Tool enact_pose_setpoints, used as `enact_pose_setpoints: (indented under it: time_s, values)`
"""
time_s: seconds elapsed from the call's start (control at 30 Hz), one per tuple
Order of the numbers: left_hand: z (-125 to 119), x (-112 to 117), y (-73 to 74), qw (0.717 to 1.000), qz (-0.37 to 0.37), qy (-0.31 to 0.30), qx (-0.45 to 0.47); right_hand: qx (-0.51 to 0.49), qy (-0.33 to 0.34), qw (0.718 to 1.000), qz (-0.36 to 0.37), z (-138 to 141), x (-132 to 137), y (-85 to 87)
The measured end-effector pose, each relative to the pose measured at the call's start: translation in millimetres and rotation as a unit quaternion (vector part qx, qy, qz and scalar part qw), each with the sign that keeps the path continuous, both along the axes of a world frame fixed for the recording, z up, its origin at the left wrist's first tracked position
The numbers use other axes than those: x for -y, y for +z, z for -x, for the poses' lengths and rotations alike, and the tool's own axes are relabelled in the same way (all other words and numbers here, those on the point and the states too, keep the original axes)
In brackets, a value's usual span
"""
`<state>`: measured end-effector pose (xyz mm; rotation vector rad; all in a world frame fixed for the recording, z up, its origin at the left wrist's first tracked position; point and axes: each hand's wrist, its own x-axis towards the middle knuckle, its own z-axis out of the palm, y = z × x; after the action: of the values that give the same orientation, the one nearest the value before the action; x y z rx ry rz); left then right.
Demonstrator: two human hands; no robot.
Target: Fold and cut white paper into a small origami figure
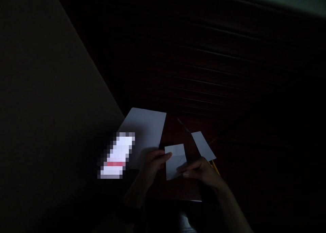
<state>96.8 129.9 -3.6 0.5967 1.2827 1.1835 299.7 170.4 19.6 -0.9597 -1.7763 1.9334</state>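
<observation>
Between my two hands is a small sheet of white paper (175, 158) with crease lines across it. My left hand (154, 162) pinches its left edge, thumb on top. On the lower right side, my right hand (201, 172) grips the same paper between thumb and fingers. A larger white sheet (146, 131) lies behind my left hand. Just past my right hand rests a white paper strip (203, 145), and something yellow (215, 166) shows beneath it, its kind hard to make out in the dark.
The room is very dark. A thin pen-like object (183, 126) lies beside the strip on the dark wooden table (175, 191). At the left a bright, pixelated rectangle (118, 153) covers part of the large sheet. A pale wall (51, 90) rises on the left.
</observation>
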Motion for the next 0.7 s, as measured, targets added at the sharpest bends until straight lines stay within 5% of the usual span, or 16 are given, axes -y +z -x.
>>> enact_pose_setpoints:
  time_s: [0.27, 0.7]
  values:
    - [-1.4, 0.7, 5.2, 0.999, -0.033, -0.009, -0.009, -0.017, -0.105, 0.994, -0.003, 6.2, 1.1, -1.8]
    - [-4.0, 4.4, 11.2, 0.991, -0.038, -0.129, -0.013, 0.037, -0.145, 0.988, -0.044, 11.7, -0.5, -5.2]
